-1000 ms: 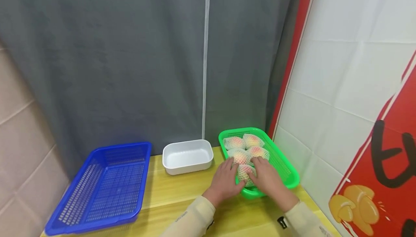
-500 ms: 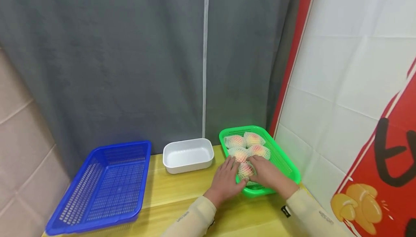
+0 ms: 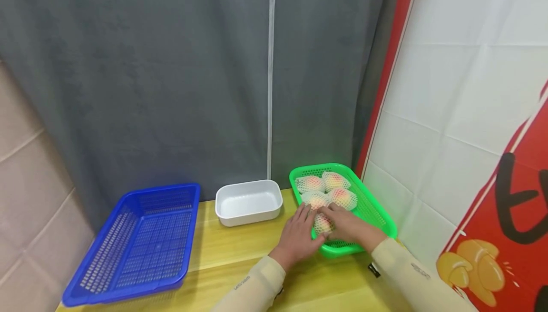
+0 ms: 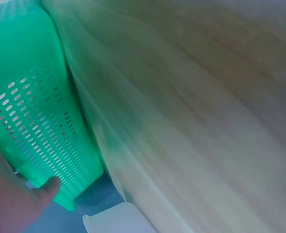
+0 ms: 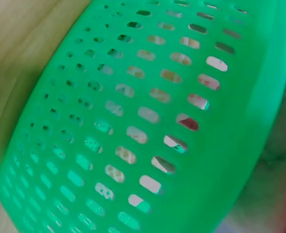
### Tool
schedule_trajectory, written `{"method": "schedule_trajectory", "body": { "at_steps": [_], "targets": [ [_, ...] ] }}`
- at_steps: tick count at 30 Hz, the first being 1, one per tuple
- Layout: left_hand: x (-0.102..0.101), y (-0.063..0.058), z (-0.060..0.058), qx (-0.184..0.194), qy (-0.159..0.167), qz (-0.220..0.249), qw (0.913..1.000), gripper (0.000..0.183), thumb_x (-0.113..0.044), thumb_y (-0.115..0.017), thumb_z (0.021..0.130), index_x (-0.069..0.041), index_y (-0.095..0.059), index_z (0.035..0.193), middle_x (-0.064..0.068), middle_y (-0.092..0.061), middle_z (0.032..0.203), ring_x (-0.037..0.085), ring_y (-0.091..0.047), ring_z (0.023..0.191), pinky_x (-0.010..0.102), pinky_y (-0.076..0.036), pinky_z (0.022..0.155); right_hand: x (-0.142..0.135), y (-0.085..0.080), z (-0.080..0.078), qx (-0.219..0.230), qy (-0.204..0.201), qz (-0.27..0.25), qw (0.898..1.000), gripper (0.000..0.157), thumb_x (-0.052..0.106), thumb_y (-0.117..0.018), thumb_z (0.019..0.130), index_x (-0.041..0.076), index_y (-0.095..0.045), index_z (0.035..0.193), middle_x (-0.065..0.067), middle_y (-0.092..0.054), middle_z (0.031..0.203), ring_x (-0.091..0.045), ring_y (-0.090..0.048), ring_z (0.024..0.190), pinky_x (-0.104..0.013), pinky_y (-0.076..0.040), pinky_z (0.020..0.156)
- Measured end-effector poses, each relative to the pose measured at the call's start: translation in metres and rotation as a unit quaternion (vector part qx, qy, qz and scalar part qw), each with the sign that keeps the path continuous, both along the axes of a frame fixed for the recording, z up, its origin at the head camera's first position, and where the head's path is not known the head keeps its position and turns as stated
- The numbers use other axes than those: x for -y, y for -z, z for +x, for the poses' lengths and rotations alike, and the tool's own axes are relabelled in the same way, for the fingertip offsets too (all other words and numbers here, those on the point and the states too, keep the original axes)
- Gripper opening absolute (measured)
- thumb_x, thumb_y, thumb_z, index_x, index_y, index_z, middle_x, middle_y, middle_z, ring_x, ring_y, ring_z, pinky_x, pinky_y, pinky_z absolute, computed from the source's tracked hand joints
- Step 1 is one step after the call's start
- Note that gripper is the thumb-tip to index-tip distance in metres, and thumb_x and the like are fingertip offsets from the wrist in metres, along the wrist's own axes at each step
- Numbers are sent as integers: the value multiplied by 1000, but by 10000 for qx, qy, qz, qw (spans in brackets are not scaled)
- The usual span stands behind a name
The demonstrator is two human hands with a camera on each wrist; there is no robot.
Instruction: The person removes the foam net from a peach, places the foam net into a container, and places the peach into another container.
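In the head view, several blush-red and yellow peaches [image 3: 342, 198] in white foam nets lie in the green basket [image 3: 376, 214]. My right hand [image 3: 344, 224] reaches over the basket's front end and holds the nearest netted peach [image 3: 322, 224] between curled fingers and thumb. From the left, my left hand [image 3: 295, 237] lies across the rim, its fingers fairly straight, fingertips at the peaches and thumb by the same front peach. The left wrist view shows part of the left hand [image 4: 12, 199] against the green basket's perforated wall [image 4: 41, 131]. The basket wall [image 5: 133, 116] fills the right wrist view.
A white rectangular dish [image 3: 249, 203] stands left of the green basket. Farther left is a larger blue basket [image 3: 190, 236]. All stand on the wooden table [image 3: 231, 245], before a grey curtain [image 3: 171, 88]. A white wall panel [image 3: 432, 160] rises close on the right.
My right hand has shifted slightly left over the front peach, with its forearm slanting in more from the right. The left hand has stayed nearly in place.
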State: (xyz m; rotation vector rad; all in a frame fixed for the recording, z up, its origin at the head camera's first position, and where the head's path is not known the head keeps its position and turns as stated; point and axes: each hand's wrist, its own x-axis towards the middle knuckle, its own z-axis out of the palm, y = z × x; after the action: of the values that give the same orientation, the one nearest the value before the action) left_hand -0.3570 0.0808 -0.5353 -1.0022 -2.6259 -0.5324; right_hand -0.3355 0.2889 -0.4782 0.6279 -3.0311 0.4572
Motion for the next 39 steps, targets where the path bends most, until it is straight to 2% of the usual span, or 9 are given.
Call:
{"method": "schedule_trajectory", "body": {
  "at_steps": [7,9,12,15,22,28,39],
  "targets": [
    [-1,-3,2,59,-14,71,10000,76,-60,-48,109,-12,-46,168,11,-42,174,33,-29,166,56,-49,118,1,6,-8,234,-83,21,9997,75,24,-92,92,10,-54,155,-23,-58,137,-44,-63,123,-64,-57,99],
    [-1,-3,2,47,-2,109,9999,75,-59,-49,109,-12,-47,167,12,-44,173,34,-30,165,57,-50,117,2,7,-10,334,-66,22,9994,75,24,-91,93,10,-53,156,-28,-56,143,-48,-61,129,-66,-56,102],
    [-1,-1,2,26,23,156,9999,74,-59,-49,109,-12,-48,166,12,-45,171,35,-32,164,57,-51,115,3,8,-12,516,-25,-35,9987,77,25,-90,94,9,-51,158,-39,-47,155,-60,-50,142,-73,-49,109],
    [-1,-1,2,31,33,165,9999,75,-60,-49,109,-11,-49,166,12,-46,171,35,-32,164,57,-52,114,3,10,-14,645,-10,-67,9979,81,28,-90,94,8,-48,161,-42,-42,160,-63,-43,147,-75,-44,113],
    [-1,-1,1,-72,49,128,9999,74,-57,-50,109,-9,-49,165,11,-48,168,36,-32,164,58,-54,111,5,13,-20,813,16,-195,9965,83,28,-90,93,10,-48,163,-35,-49,160,-59,-42,151,-73,-40,118],
    [0,-3,2,-21,77,97,9999,74,-56,-50,109,-7,-48,165,10,-49,167,36,-31,164,58,-54,110,7,17,-20,850,46,-277,9960,85,26,-91,92,7,-48,163,-35,-50,159,-60,-40,151,-73,-39,119],
    [-1,-5,1,-17,93,197,9998,72,-56,-51,109,-9,-50,163,6,-52,164,36,-33,164,58,-55,109,8,20,-24,624,21,-198,9979,90,24,-91,91,-2,-45,164,-38,-52,156,-59,-44,149,-71,-39,120]
  ]
}}
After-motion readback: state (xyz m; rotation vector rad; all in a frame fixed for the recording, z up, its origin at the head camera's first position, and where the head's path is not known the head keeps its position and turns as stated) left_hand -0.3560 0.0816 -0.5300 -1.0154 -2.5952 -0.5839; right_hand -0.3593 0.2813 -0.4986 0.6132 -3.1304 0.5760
